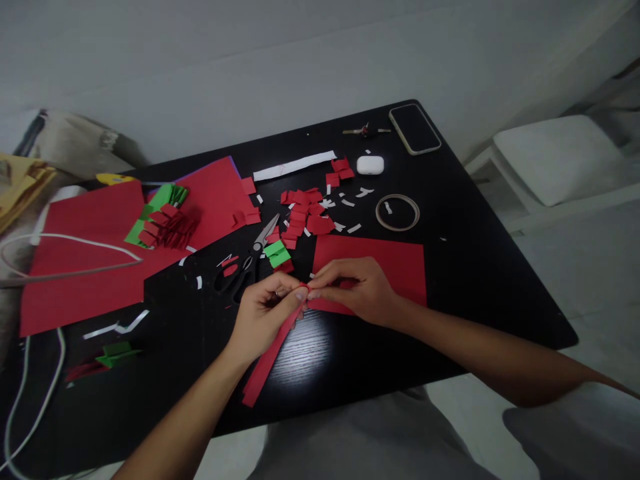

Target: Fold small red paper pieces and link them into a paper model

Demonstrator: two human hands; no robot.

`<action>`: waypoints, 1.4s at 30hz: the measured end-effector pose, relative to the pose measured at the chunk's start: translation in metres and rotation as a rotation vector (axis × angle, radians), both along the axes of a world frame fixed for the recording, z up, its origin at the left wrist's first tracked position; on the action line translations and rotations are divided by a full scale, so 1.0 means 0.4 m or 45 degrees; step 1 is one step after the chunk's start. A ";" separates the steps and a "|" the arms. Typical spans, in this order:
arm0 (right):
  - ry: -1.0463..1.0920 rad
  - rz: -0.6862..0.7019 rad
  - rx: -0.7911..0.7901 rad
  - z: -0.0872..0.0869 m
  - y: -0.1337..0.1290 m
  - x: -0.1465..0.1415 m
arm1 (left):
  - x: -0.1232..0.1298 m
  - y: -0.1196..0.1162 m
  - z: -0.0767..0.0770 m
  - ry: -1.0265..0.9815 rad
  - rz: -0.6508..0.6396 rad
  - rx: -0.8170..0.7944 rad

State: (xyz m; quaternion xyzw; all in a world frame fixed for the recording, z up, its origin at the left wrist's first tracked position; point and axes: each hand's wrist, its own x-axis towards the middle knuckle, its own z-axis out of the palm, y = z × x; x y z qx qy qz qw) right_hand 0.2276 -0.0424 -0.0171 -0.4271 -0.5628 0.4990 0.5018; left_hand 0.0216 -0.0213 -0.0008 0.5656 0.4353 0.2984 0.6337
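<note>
1. Lower centre of frame: red paper strip (pixel 270 363), slanting down-left from the hands.
2. Left hand (pixel 265 317) pinches its upper end; right hand (pixel 363 287) pinches there too.
3. Apparently folding; next move likely calls for aligned edges, firm creasing.

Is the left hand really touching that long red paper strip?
Touching. The head view shows the left hand pinching the upper end of the red strip between thumb and fingers, with the rest slanting down beside it.
</note>
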 end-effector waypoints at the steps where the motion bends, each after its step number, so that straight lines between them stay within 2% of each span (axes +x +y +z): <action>1: 0.001 0.003 -0.006 0.000 0.000 0.000 | -0.001 0.000 0.000 0.003 -0.001 0.000; 36: 0.043 0.016 -0.004 -0.004 0.002 -0.003 | -0.004 0.006 -0.005 -0.034 -0.073 -0.013; 42: -0.002 0.012 -0.101 -0.001 0.007 -0.007 | -0.007 0.009 -0.003 0.035 -0.031 0.129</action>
